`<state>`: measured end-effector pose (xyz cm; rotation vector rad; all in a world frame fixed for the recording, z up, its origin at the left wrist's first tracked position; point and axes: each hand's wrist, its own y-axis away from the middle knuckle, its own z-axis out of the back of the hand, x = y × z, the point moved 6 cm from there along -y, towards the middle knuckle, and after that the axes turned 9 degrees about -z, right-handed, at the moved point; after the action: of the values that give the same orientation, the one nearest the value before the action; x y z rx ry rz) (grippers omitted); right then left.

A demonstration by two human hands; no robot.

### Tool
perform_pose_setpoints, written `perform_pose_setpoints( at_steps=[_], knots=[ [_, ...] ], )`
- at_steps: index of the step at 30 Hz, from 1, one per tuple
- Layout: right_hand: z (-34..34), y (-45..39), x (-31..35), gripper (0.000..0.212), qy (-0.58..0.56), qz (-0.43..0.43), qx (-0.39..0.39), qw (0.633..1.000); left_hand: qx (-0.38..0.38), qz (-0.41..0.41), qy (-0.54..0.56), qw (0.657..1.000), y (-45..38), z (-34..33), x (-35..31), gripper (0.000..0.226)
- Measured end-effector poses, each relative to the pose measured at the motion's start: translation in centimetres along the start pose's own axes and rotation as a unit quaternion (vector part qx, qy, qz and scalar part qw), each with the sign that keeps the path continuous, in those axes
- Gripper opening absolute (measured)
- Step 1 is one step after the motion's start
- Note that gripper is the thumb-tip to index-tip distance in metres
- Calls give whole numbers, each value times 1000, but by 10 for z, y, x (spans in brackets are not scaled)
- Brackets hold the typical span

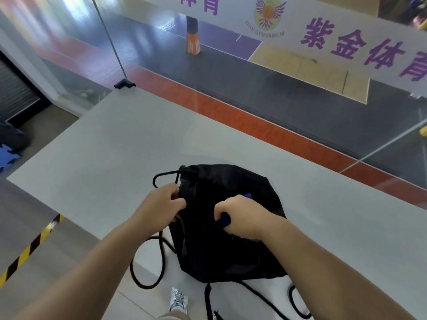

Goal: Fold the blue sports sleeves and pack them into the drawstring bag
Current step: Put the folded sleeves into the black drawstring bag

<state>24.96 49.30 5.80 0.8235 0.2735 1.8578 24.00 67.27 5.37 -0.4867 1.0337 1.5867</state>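
A black drawstring bag [221,248] lies on the grey table [120,144] near its front edge. My left hand [161,202] grips the bag's left edge by the opening, where a black cord [161,176] loops out. My right hand [240,215] is closed around folded blue sports sleeves [223,221] and holds them against the top of the bag. A small blue tip shows above my knuckles. Most of the blue fabric is hidden by my fingers.
Long black cords [147,269] hang off the table's front edge. A glass barrier stands behind the table, with a sports court and an orange cone [193,42] beyond. Yellow-black hazard tape [30,248] marks the floor at left. My shoe [178,300] shows below.
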Motion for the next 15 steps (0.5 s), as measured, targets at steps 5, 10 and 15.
perform_pose_setpoints(
  at_steps=[5,10,15],
  knots=[
    [-3,-13,11,33,-3,-11,-70,997,9,-34,13,999,-3,10,-11,2],
    [-5,-8,-4,16,-200,-54,72,976,10,-62,-100,993,-7,18,-12,18],
    [20,13,-54,7,-220,-147,-110,958,-62,-158,-188,967,-11,19,-31,25]
  ],
)
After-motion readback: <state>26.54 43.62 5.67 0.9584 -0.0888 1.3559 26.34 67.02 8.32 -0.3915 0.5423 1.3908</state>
